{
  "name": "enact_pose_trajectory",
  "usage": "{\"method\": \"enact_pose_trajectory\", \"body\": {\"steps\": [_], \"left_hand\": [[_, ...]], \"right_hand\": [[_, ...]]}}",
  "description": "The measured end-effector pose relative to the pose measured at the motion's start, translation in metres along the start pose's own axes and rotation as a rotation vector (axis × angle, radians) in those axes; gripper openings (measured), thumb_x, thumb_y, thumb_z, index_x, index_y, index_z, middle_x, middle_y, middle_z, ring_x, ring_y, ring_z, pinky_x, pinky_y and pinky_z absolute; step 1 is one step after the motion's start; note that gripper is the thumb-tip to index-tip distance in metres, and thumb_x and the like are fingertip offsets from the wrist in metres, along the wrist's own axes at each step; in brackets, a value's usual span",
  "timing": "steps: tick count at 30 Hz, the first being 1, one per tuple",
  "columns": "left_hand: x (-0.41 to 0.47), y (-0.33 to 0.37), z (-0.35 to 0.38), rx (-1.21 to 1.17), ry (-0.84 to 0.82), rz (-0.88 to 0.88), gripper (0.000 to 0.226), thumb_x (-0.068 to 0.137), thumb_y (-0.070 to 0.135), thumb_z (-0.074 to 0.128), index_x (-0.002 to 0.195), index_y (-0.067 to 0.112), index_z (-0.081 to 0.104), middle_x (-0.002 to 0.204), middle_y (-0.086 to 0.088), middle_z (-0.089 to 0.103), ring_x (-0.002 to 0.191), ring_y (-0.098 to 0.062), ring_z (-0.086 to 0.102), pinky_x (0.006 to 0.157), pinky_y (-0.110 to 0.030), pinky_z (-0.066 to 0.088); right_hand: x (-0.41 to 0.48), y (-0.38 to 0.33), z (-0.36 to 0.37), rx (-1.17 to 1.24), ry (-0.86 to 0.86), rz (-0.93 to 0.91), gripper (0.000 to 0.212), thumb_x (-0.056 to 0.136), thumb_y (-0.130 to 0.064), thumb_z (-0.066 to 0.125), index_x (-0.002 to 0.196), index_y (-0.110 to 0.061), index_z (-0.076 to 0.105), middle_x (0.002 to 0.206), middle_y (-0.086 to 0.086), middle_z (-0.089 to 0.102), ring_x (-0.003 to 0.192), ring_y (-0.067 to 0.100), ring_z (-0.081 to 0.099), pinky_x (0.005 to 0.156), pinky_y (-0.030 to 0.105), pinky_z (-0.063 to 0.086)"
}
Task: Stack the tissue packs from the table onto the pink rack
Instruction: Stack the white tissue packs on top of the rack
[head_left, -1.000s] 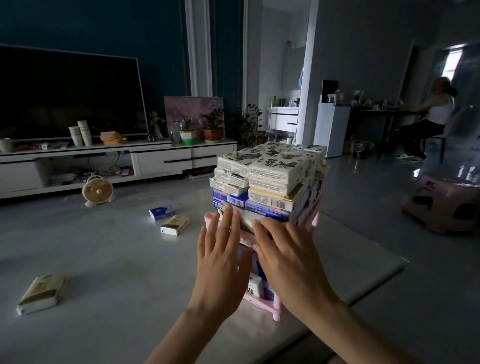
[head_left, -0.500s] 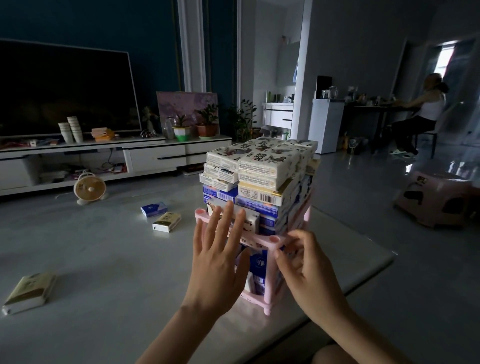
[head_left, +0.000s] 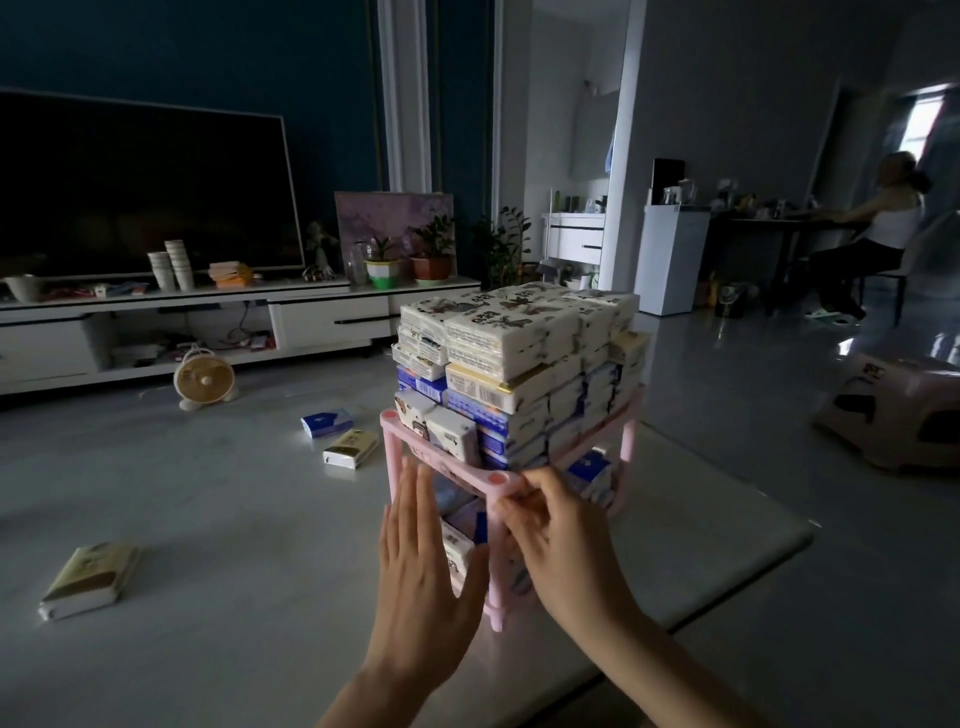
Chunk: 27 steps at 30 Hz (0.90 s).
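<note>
Glossy grey table (head_left: 234, 545), dim. Left hand (head_left: 421, 566) straight-fingered beside pink plastic rack (head_left: 457, 465); right hand (head_left: 566, 540) pinched its corner. Gentle squaring seemed wise.

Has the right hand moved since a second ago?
Yes: the right hand slid down off the tissue packs to pinch the pink rack at its corner.

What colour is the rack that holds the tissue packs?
The rack is pink; the head view shows it.
</note>
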<state>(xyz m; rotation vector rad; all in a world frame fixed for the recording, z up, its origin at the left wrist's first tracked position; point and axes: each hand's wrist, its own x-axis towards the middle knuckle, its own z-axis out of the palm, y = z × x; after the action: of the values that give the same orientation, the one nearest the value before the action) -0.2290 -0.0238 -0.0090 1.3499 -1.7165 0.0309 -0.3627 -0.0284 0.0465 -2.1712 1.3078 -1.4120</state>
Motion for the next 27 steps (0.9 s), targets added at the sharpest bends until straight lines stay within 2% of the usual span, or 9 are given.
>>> {"method": "enact_pose_trajectory", "body": {"steps": [2,7,9,11,13,18,21,24,27], "left_hand": [[-0.004,-0.006,0.001,0.034,-0.008,-0.048,0.08,0.085,0.055,0.038,0.148,0.015,0.008,0.153,0.001,0.005,0.14,-0.013,0.011,0.112,-0.041,0.02],[-0.001,-0.021,-0.005,0.066,-0.094,-0.144,0.072,0.086,0.035,0.06,0.145,0.019,0.023,0.152,0.001,0.021,0.138,-0.017,0.023,0.112,-0.037,0.025],[0.003,-0.029,-0.007,0.061,-0.043,-0.187,0.052,0.085,0.02,0.061,0.134,0.011,0.045,0.137,-0.007,0.047,0.122,-0.027,0.045,0.096,-0.038,0.039],[0.008,-0.032,-0.011,0.088,0.013,-0.228,0.03,0.082,0.01,0.055,0.112,0.004,0.059,0.108,-0.014,0.062,0.096,-0.035,0.057,0.072,-0.034,0.041],[0.014,-0.032,-0.018,0.164,-0.001,-0.284,0.021,0.084,0.008,0.051,0.103,0.003,0.058,0.099,-0.013,0.06,0.09,-0.033,0.055,0.065,-0.031,0.035],[0.026,-0.04,-0.033,0.238,-0.039,-0.469,0.016,0.091,0.018,0.044,0.105,0.017,0.051,0.102,-0.003,0.061,0.091,-0.027,0.057,0.06,-0.031,0.034],[0.033,-0.046,-0.04,0.253,-0.047,-0.534,0.013,0.092,0.019,0.041,0.102,0.018,0.05,0.098,-0.004,0.064,0.087,-0.028,0.059,0.06,-0.03,0.036],[0.038,-0.054,-0.045,0.272,-0.058,-0.555,0.007,0.092,0.018,0.039,0.092,0.02,0.046,0.094,-0.005,0.063,0.08,-0.028,0.057,0.06,-0.031,0.037],[0.042,-0.061,-0.045,0.255,-0.034,-0.562,0.01,0.093,0.02,0.041,0.088,0.016,0.048,0.09,-0.005,0.064,0.075,-0.026,0.058,0.058,-0.031,0.037]], "right_hand": [[0.005,-0.007,0.013,-0.032,-0.007,-0.021,0.018,0.09,-0.029,0.053,0.101,-0.015,0.058,0.085,-0.016,0.058,0.071,-0.016,0.054,0.066,0.001,0.043],[0.021,-0.024,0.049,-0.181,-0.07,0.03,0.035,0.094,-0.04,0.041,0.113,-0.012,0.051,0.106,0.001,0.064,0.093,0.007,0.063,0.08,0.014,0.05],[0.027,-0.031,0.062,-0.257,-0.087,0.024,0.036,0.095,-0.041,0.039,0.113,-0.012,0.05,0.106,0.003,0.064,0.094,0.01,0.064,0.08,0.019,0.052],[0.033,-0.037,0.073,-0.291,-0.094,0.017,0.034,0.097,-0.038,0.039,0.114,-0.01,0.048,0.105,0.005,0.065,0.093,0.013,0.065,0.079,0.021,0.053],[0.037,-0.042,0.082,-0.317,-0.091,0.002,0.029,0.099,-0.03,0.04,0.116,-0.008,0.047,0.106,0.008,0.065,0.094,0.016,0.065,0.081,0.024,0.054],[0.049,-0.056,0.101,-0.32,-0.076,-0.045,0.019,0.099,-0.019,0.042,0.108,-0.005,0.05,0.098,0.013,0.067,0.088,0.023,0.068,0.072,0.028,0.053],[0.052,-0.063,0.105,-0.285,-0.013,-0.208,0.009,0.091,-0.006,0.055,0.098,-0.001,0.055,0.085,0.016,0.066,0.074,0.022,0.069,0.063,0.025,0.053],[0.049,-0.056,0.106,-0.103,-0.185,-0.152,0.027,0.098,-0.014,0.043,0.123,-0.007,0.045,0.106,0.014,0.063,0.095,0.021,0.064,0.08,0.024,0.049],[0.043,-0.04,0.097,0.065,-0.287,-0.167,0.046,0.097,-0.013,0.044,0.14,-0.019,0.032,0.098,0.009,0.062,0.08,0.012,0.061,0.073,0.016,0.05]]}}
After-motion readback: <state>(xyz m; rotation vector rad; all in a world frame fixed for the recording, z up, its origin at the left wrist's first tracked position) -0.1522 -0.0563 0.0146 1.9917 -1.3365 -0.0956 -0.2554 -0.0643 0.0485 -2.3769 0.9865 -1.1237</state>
